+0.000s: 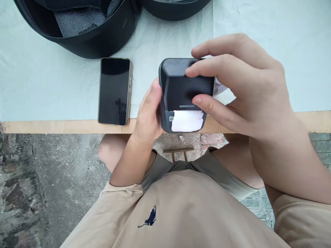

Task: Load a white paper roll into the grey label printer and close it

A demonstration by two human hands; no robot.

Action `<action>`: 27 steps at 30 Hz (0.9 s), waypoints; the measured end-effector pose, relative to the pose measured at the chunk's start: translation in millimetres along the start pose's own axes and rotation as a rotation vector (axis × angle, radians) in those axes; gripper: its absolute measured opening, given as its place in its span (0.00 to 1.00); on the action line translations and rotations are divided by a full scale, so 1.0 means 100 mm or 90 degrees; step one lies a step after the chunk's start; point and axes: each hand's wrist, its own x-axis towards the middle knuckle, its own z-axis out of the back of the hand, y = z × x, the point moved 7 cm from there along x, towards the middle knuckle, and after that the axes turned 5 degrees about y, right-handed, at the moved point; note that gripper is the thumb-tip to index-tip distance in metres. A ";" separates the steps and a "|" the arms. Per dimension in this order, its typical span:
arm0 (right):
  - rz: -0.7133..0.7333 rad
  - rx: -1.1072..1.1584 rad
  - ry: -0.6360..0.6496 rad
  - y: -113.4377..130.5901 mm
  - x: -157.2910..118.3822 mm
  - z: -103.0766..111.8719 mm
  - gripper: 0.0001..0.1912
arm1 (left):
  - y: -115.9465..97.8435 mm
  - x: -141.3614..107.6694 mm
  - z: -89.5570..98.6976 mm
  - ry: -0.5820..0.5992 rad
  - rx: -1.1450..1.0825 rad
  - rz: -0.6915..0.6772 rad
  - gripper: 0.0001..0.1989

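Note:
A black label printer [190,86] marked NIIMBOT is held up over the table's front edge, with torn white paper [187,121] across its lower face. My left hand [148,115] grips it by its left side, the thumb along the edge and the other fingers hidden behind. Over its right side is my right hand [248,86], fingers apart and curved, the fingertips at or just above the printer's dark face; whether they touch it is unclear. Something pale, partly hidden, shows behind the printer's right side.
Left of the printer a phone [115,91] with a dark screen lies on the pale-covered table [305,69]. An open black zip case [103,38] stands at the back left, another black case part [177,10] at the top middle. The table's wooden edge [51,126] runs across.

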 end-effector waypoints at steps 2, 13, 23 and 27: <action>-0.001 -0.002 -0.011 -0.01 0.00 0.01 0.15 | 0.01 0.00 0.05 -0.058 0.023 0.011 0.23; 0.023 0.006 0.016 -0.04 -0.01 -0.03 0.21 | -0.01 -0.03 0.19 -0.138 0.089 -0.028 0.24; 0.037 -0.015 -0.001 0.02 -0.02 0.07 0.22 | -0.03 0.01 0.13 -0.123 0.033 -0.027 0.17; 0.023 -0.049 -0.126 0.06 -0.02 0.21 0.17 | -0.07 0.01 0.10 -0.101 -0.015 -0.061 0.18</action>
